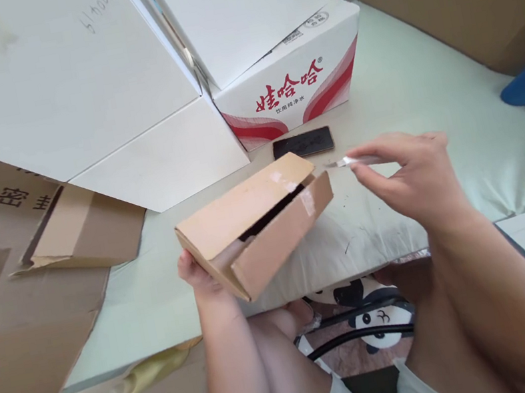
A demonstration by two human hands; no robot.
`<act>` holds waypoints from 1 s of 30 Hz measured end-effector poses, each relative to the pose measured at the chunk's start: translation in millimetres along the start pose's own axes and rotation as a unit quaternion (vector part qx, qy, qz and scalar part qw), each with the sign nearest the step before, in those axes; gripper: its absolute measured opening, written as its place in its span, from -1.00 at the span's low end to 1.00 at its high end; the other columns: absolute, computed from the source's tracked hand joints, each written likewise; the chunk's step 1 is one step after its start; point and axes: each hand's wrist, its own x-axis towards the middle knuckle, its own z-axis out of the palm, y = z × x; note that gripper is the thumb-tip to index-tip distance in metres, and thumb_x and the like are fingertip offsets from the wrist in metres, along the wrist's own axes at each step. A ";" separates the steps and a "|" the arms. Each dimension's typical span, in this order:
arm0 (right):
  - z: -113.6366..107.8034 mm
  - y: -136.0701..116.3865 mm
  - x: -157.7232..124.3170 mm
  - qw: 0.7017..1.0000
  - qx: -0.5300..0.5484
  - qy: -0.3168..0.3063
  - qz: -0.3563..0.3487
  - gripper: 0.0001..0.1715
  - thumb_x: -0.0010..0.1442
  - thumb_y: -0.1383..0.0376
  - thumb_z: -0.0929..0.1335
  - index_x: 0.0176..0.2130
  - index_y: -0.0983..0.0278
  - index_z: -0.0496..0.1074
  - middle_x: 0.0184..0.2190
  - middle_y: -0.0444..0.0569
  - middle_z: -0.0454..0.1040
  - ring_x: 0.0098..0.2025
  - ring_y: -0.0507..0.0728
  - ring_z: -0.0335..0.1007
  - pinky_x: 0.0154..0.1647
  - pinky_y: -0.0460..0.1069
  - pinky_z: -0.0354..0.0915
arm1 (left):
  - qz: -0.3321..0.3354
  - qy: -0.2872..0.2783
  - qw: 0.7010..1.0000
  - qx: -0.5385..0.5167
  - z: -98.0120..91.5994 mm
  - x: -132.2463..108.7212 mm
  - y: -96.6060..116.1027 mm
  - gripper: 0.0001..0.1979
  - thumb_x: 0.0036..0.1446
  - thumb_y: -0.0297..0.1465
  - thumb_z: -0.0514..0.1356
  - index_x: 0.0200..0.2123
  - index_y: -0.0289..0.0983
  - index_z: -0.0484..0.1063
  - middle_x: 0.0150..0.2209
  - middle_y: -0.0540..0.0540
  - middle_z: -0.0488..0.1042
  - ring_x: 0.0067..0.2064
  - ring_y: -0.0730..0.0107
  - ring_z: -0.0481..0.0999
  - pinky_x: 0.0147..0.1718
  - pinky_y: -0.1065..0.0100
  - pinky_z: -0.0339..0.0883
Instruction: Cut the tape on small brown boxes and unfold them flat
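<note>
At 9 o'clock from the small cardboard box [255, 214], I see a big brown carton [20, 320] with printing on it. Tall white boxes [64, 82] stand at 11 o'clock on the pale green worktop [432, 119]. The left hand [198, 275] is closed around the small box's left end, at 8 o'clock, holding it tilted; its lid side gapes darkly, with 2 bits of clear tape near the right end. At 1 o'clock a black phone [302, 143] lies before a white-and-red carton [294, 89]. The right hand [411, 173], at 3 o'clock, pinches a slim white tool [354, 160], tip just beside the box's right corner; I can't tell whether they touch. Another brown carton [451, 0] sits at 2 o'clock.
</note>
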 end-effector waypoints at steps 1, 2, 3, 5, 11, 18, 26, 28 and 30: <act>4.8 6.1 1.6 1.000 -0.007 0.007 0.029 -0.86 0.25 0.28 0.39 -0.23 0.12 0.60 -0.25 -0.03 0.68 -0.20 0.26 0.58 -0.14 0.15 0.06 | 0.036 0.008 0.999 -0.001 3.9 1.7 0.7 -0.44 -0.09 0.06 0.38 -0.07 -0.12 0.59 -0.09 -0.06 0.69 0.18 -0.08 0.56 0.08 0.11 0.49; 11.5 13.3 2.8 0.998 -0.022 0.003 0.059 -0.84 0.24 0.28 0.38 -0.21 0.14 0.60 -0.23 0.00 0.67 -0.19 0.27 0.57 -0.14 0.15 0.05 | 0.073 0.009 0.997 0.007 7.7 3.6 1.4 -0.44 -0.08 0.04 0.38 -0.05 -0.13 0.59 -0.05 -0.07 0.68 0.19 -0.09 0.55 0.08 0.11 0.49; 19.7 21.3 3.5 0.995 -0.043 -0.014 0.089 -0.82 0.23 0.28 0.37 -0.19 0.15 0.59 -0.21 0.03 0.67 -0.17 0.28 0.56 -0.14 0.14 0.04 | 0.103 0.007 0.994 0.021 11.1 5.5 2.1 -0.42 -0.07 0.04 0.38 -0.03 -0.14 0.59 -0.04 -0.09 0.68 0.17 -0.09 0.56 0.06 0.12 0.50; 37.6 37.1 3.5 0.983 -0.081 -0.080 0.142 -0.76 0.21 0.32 0.33 -0.17 0.18 0.59 -0.16 0.08 0.65 -0.10 0.32 0.53 -0.12 0.16 0.04 | 0.132 -0.002 0.990 0.055 16.2 8.5 2.7 -0.39 -0.08 0.06 0.38 -0.02 -0.16 0.59 -0.06 -0.12 0.67 0.11 -0.08 0.60 -0.02 0.15 0.52; 59.4 47.9 -1.4 0.980 -0.011 -0.129 0.149 -0.71 0.20 0.25 0.32 -0.12 0.19 0.57 -0.04 0.12 0.63 -0.03 0.35 0.51 0.00 0.26 0.23 | 0.164 0.034 0.976 0.138 19.5 6.1 -5.3 -0.37 -0.30 0.09 0.45 -0.18 -0.16 0.64 -0.12 -0.10 0.66 0.01 0.02 0.62 -0.19 0.26 0.51; 52.1 13.4 -3.6 0.950 0.261 -0.158 -0.068 -0.66 0.33 0.07 0.32 -0.02 0.15 0.54 0.06 0.05 0.60 0.13 0.27 0.50 0.19 0.22 0.35 | 0.156 -0.030 0.948 0.277 3.9 -1.5 -34.5 -0.32 -0.29 0.08 0.50 -0.14 -0.22 0.62 -0.22 -0.16 0.66 -0.03 0.03 0.64 -0.06 0.21 0.54; 52.7 25.8 -15.4 0.928 0.270 -0.243 -0.089 -0.39 0.22 -0.23 0.34 -0.01 0.14 0.50 0.04 0.12 0.56 0.28 0.47 0.33 0.31 0.39 0.21 | 0.120 -0.151 0.874 0.445 -1.0 -3.8 -31.0 -0.29 -0.21 0.16 0.45 -0.11 -0.24 0.59 -0.20 -0.27 0.64 -0.01 -0.13 0.64 -0.01 -0.03 0.58; 51.5 26.4 -17.2 0.923 0.268 -0.266 -0.072 -0.34 0.17 -0.26 0.36 -0.02 0.16 0.51 -0.03 0.13 0.58 0.21 0.47 0.38 0.25 0.37 0.27 | 0.129 -0.114 0.873 0.456 7.3 -0.2 -28.1 -0.17 -0.27 0.22 0.44 -0.05 -0.25 0.55 -0.17 -0.30 0.63 0.02 -0.16 0.63 -0.05 -0.02 0.59; 51.5 23.1 -15.9 0.931 0.252 -0.260 -0.054 -0.39 0.11 -0.21 0.43 -0.10 0.17 0.53 -0.10 0.11 0.59 0.10 0.44 0.44 0.16 0.33 0.33 | 0.129 -0.084 0.877 0.455 16.0 4.4 -24.8 -0.10 -0.31 0.27 0.42 -0.04 -0.28 0.53 -0.15 -0.32 0.63 0.01 -0.17 0.64 -0.07 0.00 0.59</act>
